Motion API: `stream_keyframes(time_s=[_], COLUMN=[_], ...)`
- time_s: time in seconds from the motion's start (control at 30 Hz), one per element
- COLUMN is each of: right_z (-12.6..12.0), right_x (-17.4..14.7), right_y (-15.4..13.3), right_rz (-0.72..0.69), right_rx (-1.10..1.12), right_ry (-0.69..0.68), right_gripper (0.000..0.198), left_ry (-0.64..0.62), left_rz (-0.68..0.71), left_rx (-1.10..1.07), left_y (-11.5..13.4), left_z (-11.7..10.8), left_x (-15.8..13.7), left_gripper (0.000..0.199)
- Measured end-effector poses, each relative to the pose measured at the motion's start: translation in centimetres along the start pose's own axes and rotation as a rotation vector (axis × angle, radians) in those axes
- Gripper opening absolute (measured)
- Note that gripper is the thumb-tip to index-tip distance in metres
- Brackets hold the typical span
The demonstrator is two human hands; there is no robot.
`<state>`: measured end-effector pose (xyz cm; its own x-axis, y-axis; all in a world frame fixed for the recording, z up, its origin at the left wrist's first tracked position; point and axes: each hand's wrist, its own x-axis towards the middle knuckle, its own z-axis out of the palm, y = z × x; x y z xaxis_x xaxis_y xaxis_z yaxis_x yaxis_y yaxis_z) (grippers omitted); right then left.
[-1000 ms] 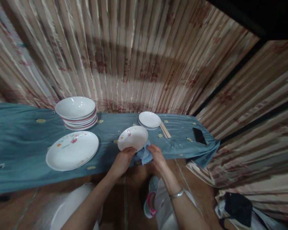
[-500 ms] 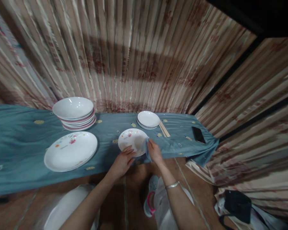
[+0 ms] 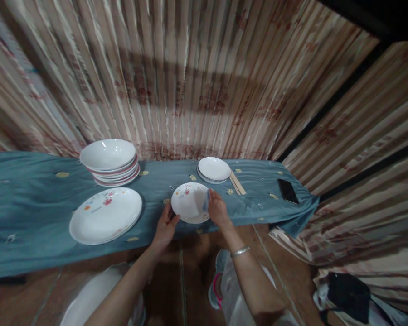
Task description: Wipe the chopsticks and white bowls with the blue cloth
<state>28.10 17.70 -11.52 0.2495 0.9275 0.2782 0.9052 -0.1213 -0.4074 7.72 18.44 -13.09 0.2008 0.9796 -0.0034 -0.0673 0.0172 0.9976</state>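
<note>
A white plate (image 3: 190,203) with small printed flowers rests near the front edge of the table. My left hand (image 3: 166,226) grips its left rim, thumb on top and fingers along the outer side. At the right rim, my right hand (image 3: 217,209) is closed on a light blue cloth (image 3: 206,201), pressed against the plate. Most of the cloth is hidden behind the fingers. Just behind this plate stands a short stack of small white plates (image 3: 214,168), with wooden chopsticks (image 3: 237,183) lying to its right.
Large oval flowered plates (image 3: 105,217) lie stacked at the left front. Behind them rises a stack of white bowls (image 3: 108,155) with red-edged dishes. A black phone (image 3: 288,191) lies near the right end of the blue tablecloth (image 3: 258,176). A pleated curtain (image 3: 190,90) hangs behind.
My left hand has moved from lying over the plate's front part to gripping its left rim. The right hand with the cloth stays at the right rim. The view has shifted slightly.
</note>
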Motion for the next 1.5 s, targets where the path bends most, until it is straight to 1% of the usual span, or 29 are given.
stream_keyframes(time_s=[0.17, 0.27, 0.4, 0.6, 0.67, 0.73, 0.9, 1.0, 1.1, 1.2, 1.37, 1.5], right_z=[0.3, 0.8, 1.5, 2.3, 2.9, 3.6, 4.9, 5.0, 4.5, 3.8, 2.0, 0.2], right_x=[1.4, 2.2, 2.8, 3.2, 3.4, 3.6, 3.5, 2.9, 2.2, 1.4, 0.4, -0.3], right_y=[-1.0, -1.7, -3.0, -5.3, -5.7, -6.0, -6.7, -7.3, -7.8, -7.8, -6.8, -5.7], right_rz=[-0.09, -0.14, -0.135, -0.135, -0.137, -0.173, -0.36, -0.423, -0.443, -0.435, -0.387, -0.372], right_rx=[-0.205, -0.288, -0.275, -0.243, -0.192, -0.107, 0.184, 0.326, 0.419, 0.497, 0.657, 0.687], right_ry=[-0.088, -0.092, -0.072, -0.08, -0.079, -0.083, -0.161, -0.187, -0.216, -0.296, -0.397, -0.491], right_gripper=[0.052, 0.05, 0.049, 0.052, 0.052, 0.053, 0.054, 0.051, 0.05, 0.048, 0.039, 0.033], left_ry=[-0.008, -0.015, -0.013, -0.022, -0.023, -0.012, 0.028, 0.02, 0.021, 0.013, 0.011, -0.009], left_rz=[-0.007, 0.011, 0.004, 0.047, 0.044, 0.038, -0.027, -0.053, -0.062, -0.064, -0.064, -0.038], left_rx=[-0.007, -0.008, 0.003, 0.006, -0.002, -0.017, -0.063, -0.097, -0.102, -0.115, -0.121, -0.091], left_y=[0.6, 0.4, -0.1, -0.4, -0.4, -0.5, -0.4, 0.0, 0.4, 0.9, 1.5, 1.9], left_z=[0.3, 0.3, 0.3, 0.4, 0.5, 0.5, 0.5, 0.3, 0.3, 0.3, 0.2, 0.1], left_x=[-0.4, -0.4, -0.3, -0.2, -0.2, -0.2, -0.2, -0.3, -0.4, -0.5, -0.6, -0.8], left_gripper=[0.066, 0.067, 0.068, 0.069, 0.069, 0.069, 0.067, 0.063, 0.062, 0.063, 0.059, 0.056])
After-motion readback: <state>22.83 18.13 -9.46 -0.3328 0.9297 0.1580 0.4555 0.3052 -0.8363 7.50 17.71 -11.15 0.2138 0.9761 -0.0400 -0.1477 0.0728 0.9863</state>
